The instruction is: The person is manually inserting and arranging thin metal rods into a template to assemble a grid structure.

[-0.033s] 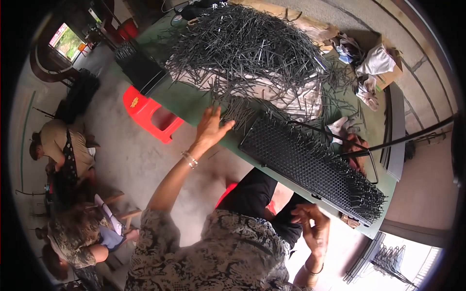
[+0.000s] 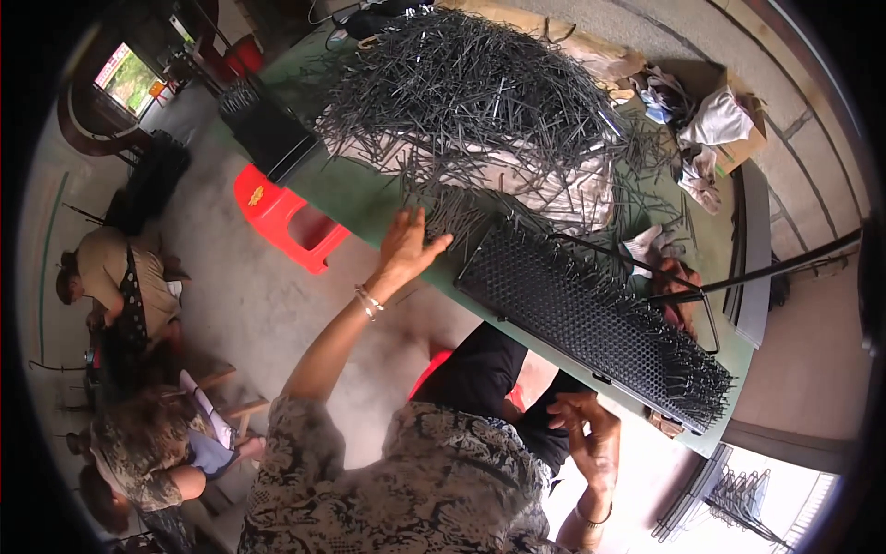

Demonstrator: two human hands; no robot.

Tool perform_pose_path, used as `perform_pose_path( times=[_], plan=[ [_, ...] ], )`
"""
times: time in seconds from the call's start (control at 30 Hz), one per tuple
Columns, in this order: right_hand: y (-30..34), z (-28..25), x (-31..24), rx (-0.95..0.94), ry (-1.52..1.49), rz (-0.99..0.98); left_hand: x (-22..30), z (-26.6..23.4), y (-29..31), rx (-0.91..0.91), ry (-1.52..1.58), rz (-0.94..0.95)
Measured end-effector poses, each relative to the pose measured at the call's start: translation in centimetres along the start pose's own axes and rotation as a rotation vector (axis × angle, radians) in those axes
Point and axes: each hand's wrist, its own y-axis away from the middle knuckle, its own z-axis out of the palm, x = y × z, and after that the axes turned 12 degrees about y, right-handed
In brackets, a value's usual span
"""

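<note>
My left hand point(image 2: 406, 251) reaches over the table's near edge, its fingers spread and nothing visible in them. Just beyond its fingertips lies a small bunch of thin dark rods point(image 2: 459, 214), apart from a large heap of similar rods point(image 2: 471, 83) farther back. To the right, a long black rack with a honeycomb of holes point(image 2: 554, 288) slants along the edge. Rods stand upright at its far side and right end. Over my lap, below the rack, my right hand point(image 2: 595, 441) hangs with loosely bent, parted fingers; I see nothing in it.
The green table point(image 2: 365, 198) carries a pale cloth point(image 2: 554, 189) under the heap. A black box point(image 2: 268, 138) stands at its left end, beside a red stool point(image 2: 291, 222). Gloves, rags and a cardboard box point(image 2: 743, 138) lie at right. Two people sit working at left.
My left hand has shifted slightly right and down, toward the near edge. My right hand has moved a little left, its fingers slightly changed. The rods and rack look unchanged.
</note>
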Motion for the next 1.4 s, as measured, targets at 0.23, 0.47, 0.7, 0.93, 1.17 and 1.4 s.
perform_pose_path(
  times=[0.23, 0.47, 0.7, 0.93, 1.17, 1.4],
  plan=[
    [-1.6, 2.2, -1.6, -0.073, -0.074, -0.043, 2.6, 5.3, -1.8, -0.043, -0.192, 0.096],
    [-1.9, 4.2, -1.2, -0.169, 0.009, -0.114, 2.8, 5.4, -3.8, -0.041, -0.126, -0.077],
    [-2.5, 4.3, -1.7, -0.139, 0.093, -0.187, 2.2, 3.9, -5.9, -0.175, -0.119, -0.245],
    [-2.6, 5.1, -0.8, -0.152, 0.07, -0.232, 0.6, 5.7, -7.5, -0.137, -0.3, -0.071],
    [-2.6, 4.8, -1.5, -0.158, 0.063, -0.204, 0.1, 5.2, -9.9, -0.219, -0.175, 0.045],
    [-2.9, 5.1, -2.2, -0.165, 0.06, -0.104, -0.8, 2.3, -10.8, -0.462, 0.184, -0.173]
  ],
)
